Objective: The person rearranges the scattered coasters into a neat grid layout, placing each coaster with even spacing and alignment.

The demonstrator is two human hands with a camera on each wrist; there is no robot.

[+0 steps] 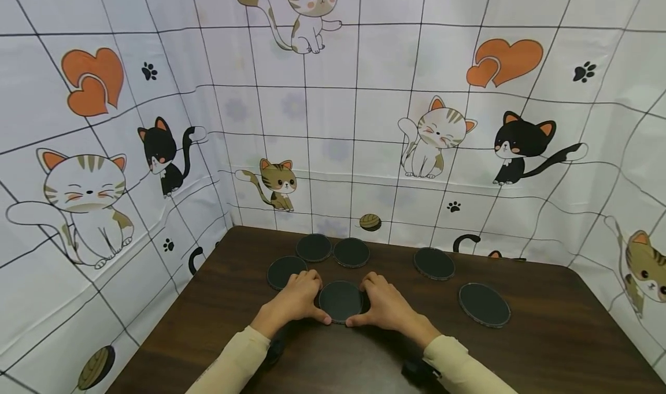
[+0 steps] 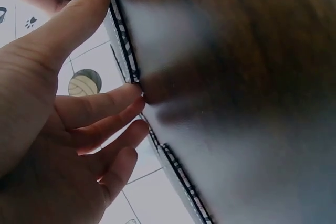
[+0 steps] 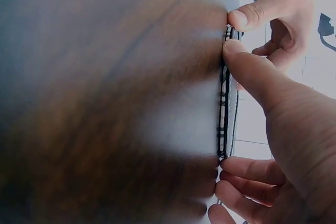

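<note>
A dark round disc (image 1: pixel 340 300) lies flat on the brown counter (image 1: pixel 333 365), between the left hand (image 1: pixel 298 297) and the right hand (image 1: pixel 385 303). Both hands hold it by its rim: on each, the thumb curves to the near edge and the fingers bend round the side toward the far edge. The two thumbs sit close together at the near rim, with a small gap.

Behind the left hand is a cluster of three other discs (image 1: pixel 314 247), the nearest partly covered by its knuckles (whether they touch it, I cannot tell). Two further discs (image 1: pixel 434 263) lie apart to the right.

The head view shows only plain dark tops; both wrist views, looking low across the counter, reveal a black-and-white patterned edge (image 3: pixel 223 108) on the held disc. The left wrist view also catches a neighbouring rim (image 2: pixel 184 182). Only the head view shows the whole layout, before the cat-print sheet (image 1: pixel 385 64).
</note>
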